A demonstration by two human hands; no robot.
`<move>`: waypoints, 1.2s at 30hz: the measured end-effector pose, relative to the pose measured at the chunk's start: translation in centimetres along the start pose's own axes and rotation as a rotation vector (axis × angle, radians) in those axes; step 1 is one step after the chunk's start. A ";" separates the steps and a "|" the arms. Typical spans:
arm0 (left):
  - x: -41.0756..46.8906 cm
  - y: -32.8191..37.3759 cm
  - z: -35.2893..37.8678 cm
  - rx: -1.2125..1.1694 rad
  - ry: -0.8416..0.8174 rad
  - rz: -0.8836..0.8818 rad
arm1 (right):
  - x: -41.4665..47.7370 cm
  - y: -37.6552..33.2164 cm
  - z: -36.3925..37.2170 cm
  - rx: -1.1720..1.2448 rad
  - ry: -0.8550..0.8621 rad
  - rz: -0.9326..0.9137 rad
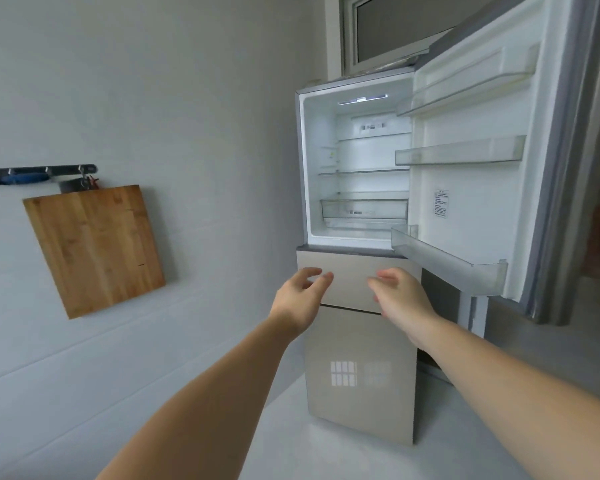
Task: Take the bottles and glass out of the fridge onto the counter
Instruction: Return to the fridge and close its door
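Observation:
The fridge [357, 282] stands ahead with its upper door [482, 188] swung open to the right. Its lit upper compartment [361, 161] shows bare glass shelves and a clear drawer [364, 207]; no bottles or glass are visible inside. The door's clear bins [459, 152] hold nothing. My left hand [300, 294] and my right hand [400, 296] are stretched out in front of the closed middle drawer, below the open compartment. Both hands have fingers apart and hold nothing.
A wooden cutting board [96, 247] hangs on the left wall under a metal hook rail [39, 171] with a blue-handled tool. A window [395, 26] sits above the fridge. The glossy lower fridge door [359, 375] is closed. Pale floor lies below.

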State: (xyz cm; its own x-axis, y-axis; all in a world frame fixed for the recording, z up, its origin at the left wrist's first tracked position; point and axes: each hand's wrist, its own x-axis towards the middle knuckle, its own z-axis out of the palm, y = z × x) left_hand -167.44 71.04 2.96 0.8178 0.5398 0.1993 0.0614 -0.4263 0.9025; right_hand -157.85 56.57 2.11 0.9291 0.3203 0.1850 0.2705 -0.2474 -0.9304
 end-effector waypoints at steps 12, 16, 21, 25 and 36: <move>12.1 0.4 10.0 -0.089 -0.176 0.061 | 9.9 4.7 -4.5 -0.114 0.194 0.008; 17.9 1.6 13.6 -0.134 -0.292 0.137 | 14.5 5.2 -5.9 -0.141 0.353 0.025; 22.7 3.8 18.7 -0.163 -0.444 0.207 | 17.9 5.8 -9.1 -0.203 0.547 0.059; 24.1 6.5 23.3 -0.205 -0.517 0.253 | 19.0 5.9 -13.1 -0.204 0.702 0.067; 23.0 11.1 31.2 -0.226 -0.570 0.328 | 19.2 7.6 -22.7 -0.339 1.060 0.046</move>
State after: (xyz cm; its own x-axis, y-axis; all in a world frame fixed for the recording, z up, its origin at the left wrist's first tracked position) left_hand -130.12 56.07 5.59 0.9503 -0.0826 0.3002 -0.3108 -0.3069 0.8996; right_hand -132.18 40.11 5.76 0.6416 -0.5985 0.4798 0.1345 -0.5280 -0.8385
